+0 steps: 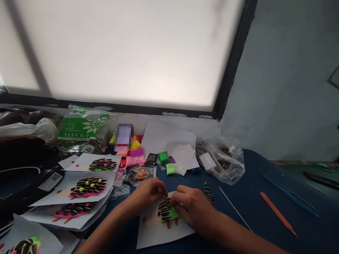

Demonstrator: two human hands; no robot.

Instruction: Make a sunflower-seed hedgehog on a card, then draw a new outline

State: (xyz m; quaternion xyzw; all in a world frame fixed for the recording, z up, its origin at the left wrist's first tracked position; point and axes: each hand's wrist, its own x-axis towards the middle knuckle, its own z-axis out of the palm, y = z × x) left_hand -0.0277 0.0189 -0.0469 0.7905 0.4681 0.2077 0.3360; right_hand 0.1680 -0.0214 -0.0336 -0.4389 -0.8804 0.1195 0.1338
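A white sheet of paper (150, 236) lies before me with a hedgehog shape on it, made of green clay (173, 214), pale clay and striped sunflower seeds (165, 209). My left hand (150, 192) is at the sheet's upper edge, fingers curled together; whatever they hold is hidden. Over the right side of the green clay, my right hand (193, 206) has its fingers pinched at the seeds, and the tips are partly hidden. Loose sunflower seeds (208, 194) lie on the blue table just beyond my right hand.
Finished seed-and-clay sheets (87, 187) overlap at left. Clay packets (137, 158), blank paper (169, 137) and bags of seeds (224, 160) line the back. A thin metal rod (234, 208), an orange tool (278, 213) and blue tweezers (291, 195) lie at right.
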